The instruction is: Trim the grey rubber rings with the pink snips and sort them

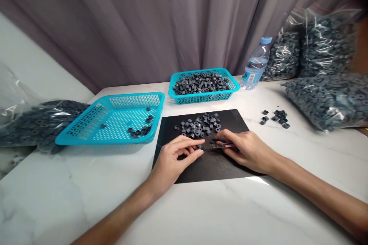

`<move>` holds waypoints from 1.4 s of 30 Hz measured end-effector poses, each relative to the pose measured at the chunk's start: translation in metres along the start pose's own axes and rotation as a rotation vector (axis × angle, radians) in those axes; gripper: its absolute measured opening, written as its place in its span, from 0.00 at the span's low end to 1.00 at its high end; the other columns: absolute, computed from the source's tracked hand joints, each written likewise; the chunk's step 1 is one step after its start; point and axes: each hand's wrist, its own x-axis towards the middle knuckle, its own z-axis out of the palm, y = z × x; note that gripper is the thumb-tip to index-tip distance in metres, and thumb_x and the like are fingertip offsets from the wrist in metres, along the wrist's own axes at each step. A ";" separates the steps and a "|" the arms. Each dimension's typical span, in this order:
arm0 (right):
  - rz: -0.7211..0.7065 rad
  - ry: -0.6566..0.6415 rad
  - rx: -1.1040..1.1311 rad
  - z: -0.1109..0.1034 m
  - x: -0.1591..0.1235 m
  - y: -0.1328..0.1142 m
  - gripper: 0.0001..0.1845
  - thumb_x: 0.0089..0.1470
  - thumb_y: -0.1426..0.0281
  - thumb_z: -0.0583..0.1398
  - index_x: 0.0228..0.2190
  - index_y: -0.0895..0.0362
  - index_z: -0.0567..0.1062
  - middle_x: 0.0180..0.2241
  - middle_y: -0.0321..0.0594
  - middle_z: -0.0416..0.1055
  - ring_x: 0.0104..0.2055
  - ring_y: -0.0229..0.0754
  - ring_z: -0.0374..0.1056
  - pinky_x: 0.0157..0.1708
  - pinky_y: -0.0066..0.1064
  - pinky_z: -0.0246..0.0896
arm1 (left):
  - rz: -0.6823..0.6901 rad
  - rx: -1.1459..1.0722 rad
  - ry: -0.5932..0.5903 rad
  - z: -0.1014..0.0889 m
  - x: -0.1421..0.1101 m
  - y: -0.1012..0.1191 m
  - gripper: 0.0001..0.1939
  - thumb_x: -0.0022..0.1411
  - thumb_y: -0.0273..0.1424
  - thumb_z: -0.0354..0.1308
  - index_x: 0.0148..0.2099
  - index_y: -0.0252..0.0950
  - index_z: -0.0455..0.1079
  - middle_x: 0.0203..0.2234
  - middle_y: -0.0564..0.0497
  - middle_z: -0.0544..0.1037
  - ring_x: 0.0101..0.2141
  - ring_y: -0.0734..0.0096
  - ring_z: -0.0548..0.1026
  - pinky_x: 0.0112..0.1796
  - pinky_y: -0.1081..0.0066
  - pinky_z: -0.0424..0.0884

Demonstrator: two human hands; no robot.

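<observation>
Over black mat [198,170] | left hand [169,160] pinches 1 ring [198,147] | right hand [248,149] grips thin tool [220,146] | apparently single-ring work; next move needs steadiness

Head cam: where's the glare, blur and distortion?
Head view: white glare on the bags at right, bright patch on the table by the mat; head view: bag at left soft, upper-right corner dark; head view: wide-angle stretch at edges, pile of rings fairly clear, tool in right hand indistinct.
</observation>
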 end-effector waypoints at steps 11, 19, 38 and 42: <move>0.001 -0.004 0.001 0.000 -0.001 0.000 0.11 0.64 0.71 0.53 0.48 0.55 0.66 0.30 0.35 0.76 0.26 0.40 0.71 0.28 0.29 0.57 | 0.231 0.344 0.054 0.001 -0.009 0.006 0.05 0.65 0.31 0.64 0.43 0.37 0.74 0.33 0.53 0.74 0.31 0.75 0.75 0.36 0.73 0.73; -0.007 -0.004 0.014 0.001 0.001 0.000 0.11 0.64 0.72 0.54 0.48 0.55 0.66 0.31 0.37 0.77 0.27 0.40 0.72 0.28 0.29 0.58 | 0.271 0.301 0.032 0.003 -0.011 0.009 0.04 0.65 0.30 0.65 0.42 0.37 0.75 0.34 0.52 0.74 0.31 0.74 0.74 0.33 0.73 0.74; -0.005 -0.021 0.012 0.003 0.007 -0.006 0.15 0.63 0.75 0.53 0.51 0.54 0.65 0.36 0.39 0.78 0.33 0.44 0.75 0.33 0.32 0.61 | -0.176 -0.417 -0.060 -0.015 -0.002 0.024 0.15 0.58 0.41 0.71 0.43 0.36 0.82 0.25 0.51 0.74 0.26 0.76 0.67 0.26 0.77 0.63; -0.007 -0.009 0.010 0.004 0.007 -0.005 0.17 0.63 0.75 0.54 0.52 0.54 0.64 0.41 0.41 0.78 0.36 0.45 0.76 0.34 0.33 0.62 | -0.224 -0.511 -0.120 -0.014 -0.004 0.026 0.16 0.56 0.41 0.73 0.41 0.36 0.82 0.27 0.50 0.75 0.27 0.76 0.68 0.25 0.77 0.61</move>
